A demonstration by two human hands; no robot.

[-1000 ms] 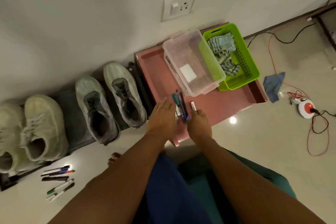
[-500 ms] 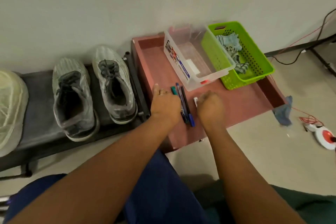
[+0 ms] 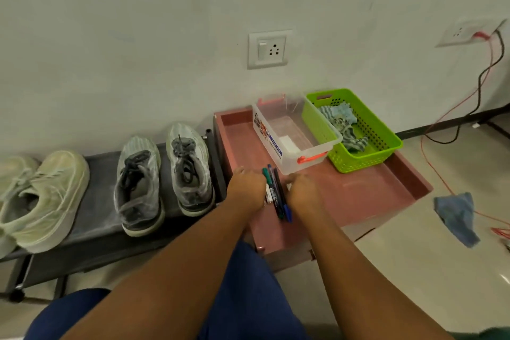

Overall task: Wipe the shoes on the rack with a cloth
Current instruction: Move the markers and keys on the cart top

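Observation:
Two grey sneakers (image 3: 138, 185) (image 3: 190, 171) and a pale greenish pair (image 3: 41, 201) stand on the low black rack (image 3: 96, 218) at the left. A blue cloth (image 3: 455, 218) lies on the floor at the right, and striped cloths (image 3: 342, 124) lie in a green basket (image 3: 367, 152). Both hands rest on the pink tray (image 3: 358, 196), far from any cloth. My left hand (image 3: 247, 190) lies just left of several markers (image 3: 276, 193), touching them with its thumb stretched out. My right hand (image 3: 302, 193) sits just right of them, fingers tucked under and hidden.
A clear plastic box (image 3: 292, 135) with orange latches stands on the tray beside the basket. A wall socket (image 3: 269, 48) is above it. Red and black cables (image 3: 441, 141) trail over the floor at the right. My blue-clad knee fills the lower middle.
The view has tilted up and drawn closer to the tray and the wall. Both hands stay beside the markers, and their fingers have curled in from a flatter pose.

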